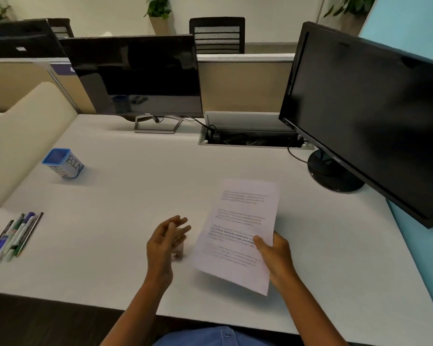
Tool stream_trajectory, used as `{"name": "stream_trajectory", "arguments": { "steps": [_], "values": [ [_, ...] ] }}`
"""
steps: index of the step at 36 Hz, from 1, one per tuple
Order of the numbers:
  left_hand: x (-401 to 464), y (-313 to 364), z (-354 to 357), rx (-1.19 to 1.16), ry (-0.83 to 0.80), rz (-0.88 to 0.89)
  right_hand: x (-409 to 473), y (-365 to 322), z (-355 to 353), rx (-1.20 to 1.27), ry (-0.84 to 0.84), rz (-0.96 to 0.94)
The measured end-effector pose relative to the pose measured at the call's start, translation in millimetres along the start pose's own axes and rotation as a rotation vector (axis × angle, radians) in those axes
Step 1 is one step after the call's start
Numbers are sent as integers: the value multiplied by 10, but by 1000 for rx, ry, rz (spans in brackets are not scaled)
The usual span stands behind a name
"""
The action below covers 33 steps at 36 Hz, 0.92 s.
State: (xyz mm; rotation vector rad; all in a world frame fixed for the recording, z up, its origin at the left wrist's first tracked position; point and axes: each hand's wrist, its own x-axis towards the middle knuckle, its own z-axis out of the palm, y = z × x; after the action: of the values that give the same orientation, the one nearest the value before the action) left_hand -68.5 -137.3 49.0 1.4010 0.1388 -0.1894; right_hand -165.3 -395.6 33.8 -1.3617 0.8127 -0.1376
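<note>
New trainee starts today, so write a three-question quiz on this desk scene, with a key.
1. True or false: the right hand holds the printed sheet at its edge.
2. Which word is written on the blue box? A) BIN B) PENS C) MAIL
3. Fill in: the pens lie on the desk to the ___ of the left hand.
Key: 1 true; 2 A; 3 left.

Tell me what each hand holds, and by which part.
The right hand pinches the white printed paper sheet at its right edge, toward the lower corner. The left hand is open and holds nothing.
</note>
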Motion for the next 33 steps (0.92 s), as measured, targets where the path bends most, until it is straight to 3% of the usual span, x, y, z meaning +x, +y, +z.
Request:
{"name": "stream_trajectory", "arguments": {
  "steps": [4,7,11,19,33],
  "values": [
    [250,34,-313,195,187,-20,-69,127,31,-96,-73,66],
    [411,24,-496,397,212,-26,-101,174,97,-141,-129,84],
    [525,-27,-679,554,144,-121,-125,201,217,-176,-155,97],
    [598,-71,-772,621,-32,-246,-138,240,386,-200,-180,124],
    [623,-41,-765,675,-157,-257,-120,243,522,-234,-178,122]
  ]
}}
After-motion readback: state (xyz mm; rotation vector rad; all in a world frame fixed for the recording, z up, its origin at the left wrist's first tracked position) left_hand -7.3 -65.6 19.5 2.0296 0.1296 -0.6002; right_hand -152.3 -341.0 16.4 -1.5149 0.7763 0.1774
